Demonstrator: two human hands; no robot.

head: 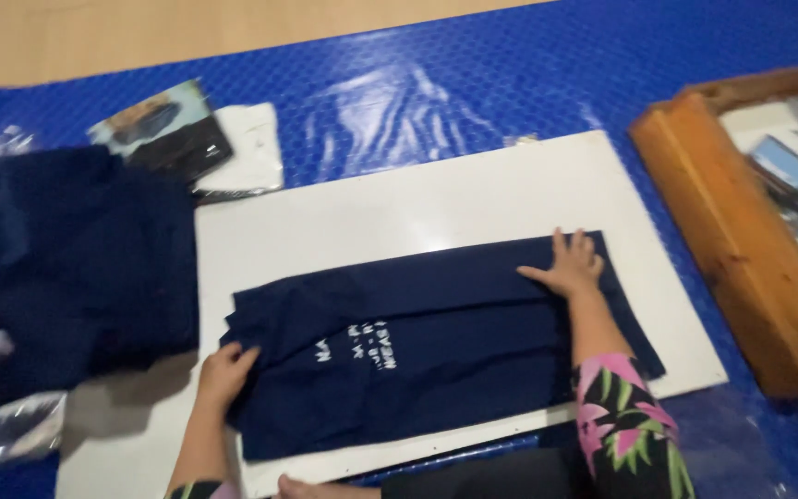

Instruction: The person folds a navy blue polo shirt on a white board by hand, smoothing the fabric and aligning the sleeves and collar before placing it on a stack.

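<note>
Both hands lie flat and released on a navy garment (417, 356): the left hand (226, 370) presses its edge at 8 o'clock, the right hand (569, 263) spreads open on its corner at 2 o'clock. Judging by its doubled layers, the garment is already folded into a rough rectangle and is being smoothed; any further folds remain. It rests on a white board (399, 217) over a shiny blue mat (417, 83). More dark clothes (66, 268) pile at 9 o'clock, a wooden tray (731, 231) sits at 3 o'clock, pale flooring beyond.
</note>
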